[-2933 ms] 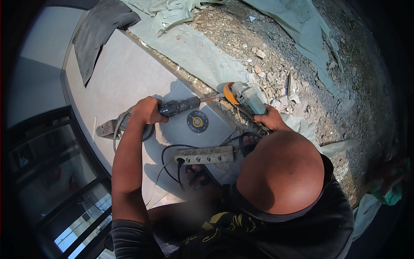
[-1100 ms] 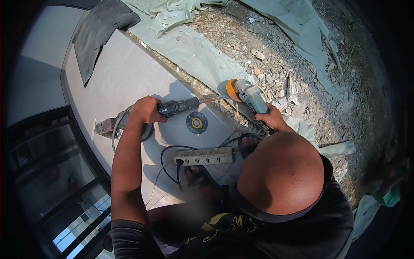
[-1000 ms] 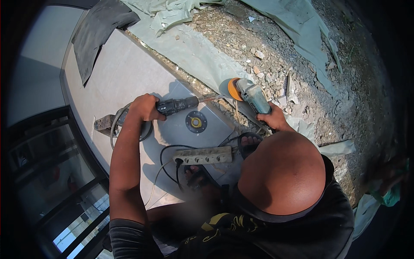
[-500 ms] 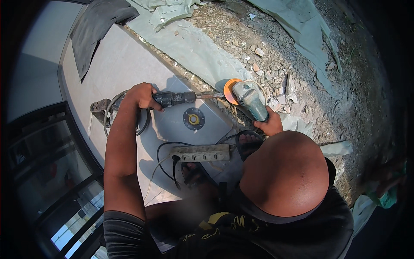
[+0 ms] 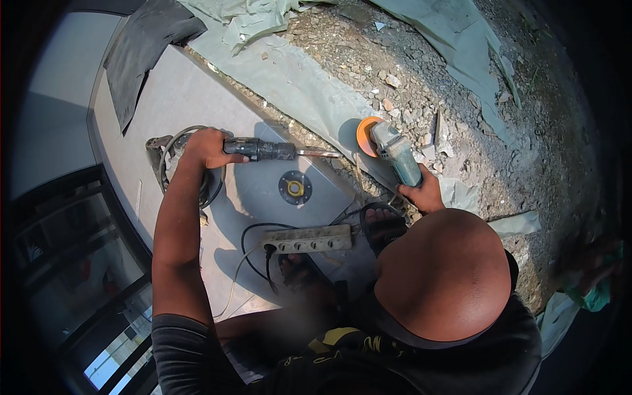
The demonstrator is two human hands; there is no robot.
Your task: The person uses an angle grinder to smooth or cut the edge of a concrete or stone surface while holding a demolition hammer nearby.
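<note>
My left hand (image 5: 209,149) is wrapped round the rear of a black and grey demolition hammer (image 5: 263,149), held level above the tiled floor. Its steel chisel bit (image 5: 317,153) points right, towards the grinder. On the other side, my right hand (image 5: 425,191) grips the body of a grey-green angle grinder (image 5: 402,158). An orange disc (image 5: 367,137) on the grinder's head stands a short way apart from the chisel's tip. Below the hammer, a round black disc (image 5: 295,188) with small holes and a yellow centre lies on the tiles.
A dusty power strip (image 5: 309,238) with a black plug and cables lies close to my sandalled feet (image 5: 382,224). Rubble (image 5: 408,85) and pale green sheeting (image 5: 309,79) border the tiles (image 5: 191,92). Dark sheeting (image 5: 148,49) lies at the far left, and a dark-framed door (image 5: 85,263) stands nearer.
My right hand has drawn the grinder to the right, so its disc is now off the chisel tip. The hammer's tip has dropped slightly towards me.
</note>
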